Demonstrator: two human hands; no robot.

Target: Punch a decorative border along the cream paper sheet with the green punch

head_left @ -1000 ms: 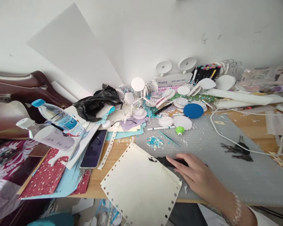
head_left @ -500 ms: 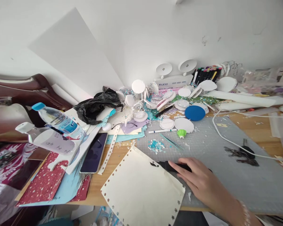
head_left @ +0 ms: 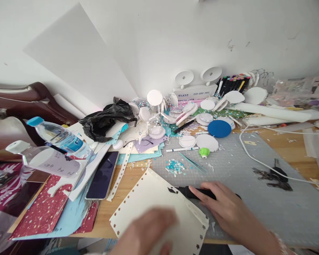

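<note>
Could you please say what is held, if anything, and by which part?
The right hand holds the black tool by its handle; for the blurred left hand, I cannot tell.

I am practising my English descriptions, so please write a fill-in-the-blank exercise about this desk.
1. The right hand is on a ____ tool.
2. The keys lie on the ____ mat.
3. In the picture, the phone lies to the ____ of the cream sheet.

Missing words: black; grey; left.
</note>
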